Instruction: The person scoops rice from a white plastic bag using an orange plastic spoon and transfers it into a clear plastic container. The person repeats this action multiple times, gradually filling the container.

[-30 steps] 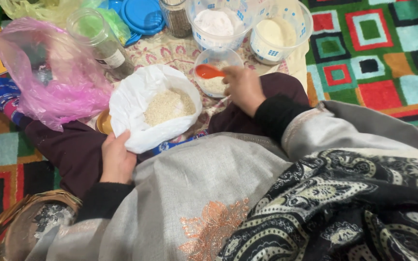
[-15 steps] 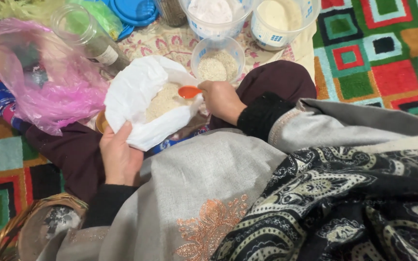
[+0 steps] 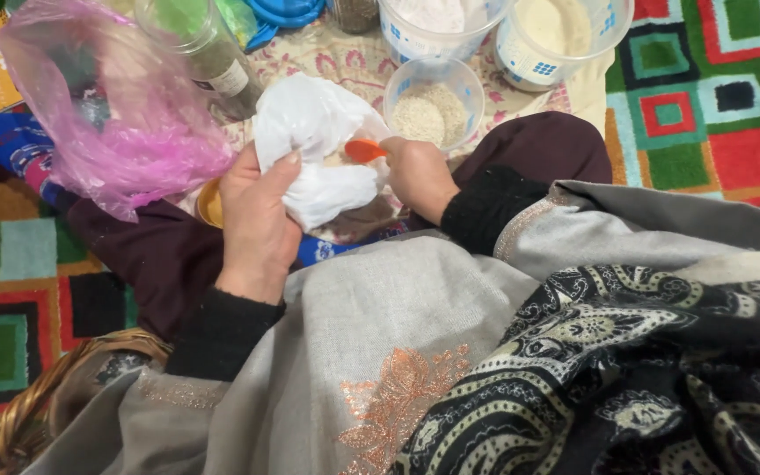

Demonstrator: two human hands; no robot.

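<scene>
My left hand [image 3: 259, 215] grips a white plastic bag [image 3: 314, 145] of pale grain and squeezes its mouth nearly closed. My right hand [image 3: 417, 176] holds a small orange spoon [image 3: 364, 150] with its bowl poking into the bag's opening. Just beyond the spoon stands a small clear bowl [image 3: 433, 107] partly filled with the same pale grain. Both hands rest over my lap, which is covered by dark maroon cloth and a grey shawl.
A pink plastic bag [image 3: 125, 123] lies at the left beside a clear jar [image 3: 204, 53]. Two white tubs of powder [image 3: 437, 22] [image 3: 556, 35] stand at the back. A wicker basket's rim [image 3: 37, 405] shows at the lower left. A patterned rug surrounds everything.
The spoon moved from the small bowl back to the bag. My left hand slid up the bag and bunched its mouth, hiding the grain inside.
</scene>
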